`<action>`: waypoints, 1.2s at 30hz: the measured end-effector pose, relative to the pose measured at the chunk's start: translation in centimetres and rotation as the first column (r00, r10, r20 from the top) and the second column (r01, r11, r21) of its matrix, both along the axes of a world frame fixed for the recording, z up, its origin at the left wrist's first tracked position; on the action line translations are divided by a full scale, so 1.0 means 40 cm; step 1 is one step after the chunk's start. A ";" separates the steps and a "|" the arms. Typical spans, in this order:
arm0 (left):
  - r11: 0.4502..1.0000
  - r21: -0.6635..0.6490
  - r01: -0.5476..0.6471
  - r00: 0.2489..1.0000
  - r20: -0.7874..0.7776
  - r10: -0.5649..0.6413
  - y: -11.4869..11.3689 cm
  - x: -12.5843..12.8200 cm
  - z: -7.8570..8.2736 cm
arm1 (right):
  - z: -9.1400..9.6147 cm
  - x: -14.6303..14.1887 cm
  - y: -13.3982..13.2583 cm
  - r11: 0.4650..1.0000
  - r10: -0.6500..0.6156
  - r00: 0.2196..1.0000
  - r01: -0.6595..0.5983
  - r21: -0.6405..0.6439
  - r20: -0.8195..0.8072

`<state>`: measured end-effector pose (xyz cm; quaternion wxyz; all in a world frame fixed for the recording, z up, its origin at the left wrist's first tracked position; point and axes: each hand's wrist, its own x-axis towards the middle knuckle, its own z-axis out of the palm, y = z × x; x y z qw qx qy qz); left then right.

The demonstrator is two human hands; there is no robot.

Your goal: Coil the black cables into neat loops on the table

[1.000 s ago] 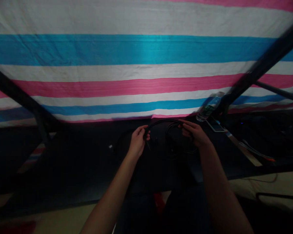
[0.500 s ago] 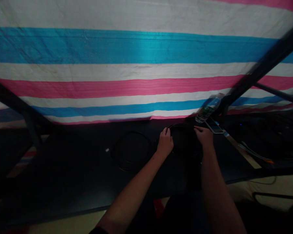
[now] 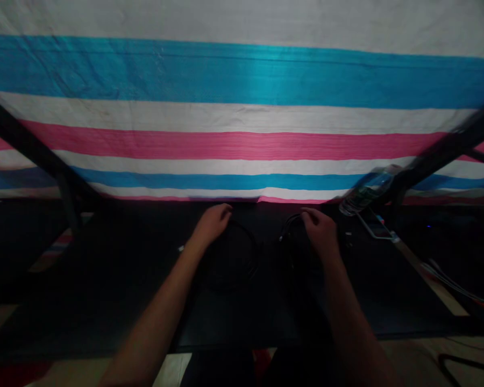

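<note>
Left grip: my left grip point(image 3: 213, 221) is at the far left edge of the left cable coil point(image 3: 255, 253), fingers curved; whether they are clenched on the cable, I cannot tell.
Right grip: my right grip point(image 3: 320, 228) grasps the far edge of the right cable coil point(image 3: 284, 232) between thumb and fingers.
Coil position: both black coils are on the dark desk point(image 3: 121, 285), side by side in front of me, a narrow gap between them.
Connectors: one white connector point(image 3: 181, 248) lies just left of my left wrist; a small pale piece point(image 3: 348, 234) lies right of my right grip.
Far right: a clear bottle point(image 3: 365, 194) stands beside a phone point(image 3: 375, 224), which lies flat.
Backdrop: a striped sheet point(image 3: 210, 145) hangs along the far edge.
</note>
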<state>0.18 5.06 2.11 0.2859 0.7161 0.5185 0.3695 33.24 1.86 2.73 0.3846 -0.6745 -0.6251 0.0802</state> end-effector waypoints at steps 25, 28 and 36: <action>0.997 -0.003 -0.078 0.997 -0.022 0.078 0.018 -0.067 -0.088 | -0.103 -0.346 0.026 0.925 0.343 0.931 -0.311 -0.218 0.127; 0.988 0.041 -0.146 0.989 0.017 0.146 0.020 -0.064 -0.083 | -0.099 -0.347 0.022 0.927 0.323 0.935 -0.281 -0.249 0.148; 0.979 -0.123 -0.162 0.931 0.309 0.193 0.019 -0.074 -0.060 | -0.103 -0.338 0.031 0.965 0.249 0.950 -0.260 -0.038 -0.187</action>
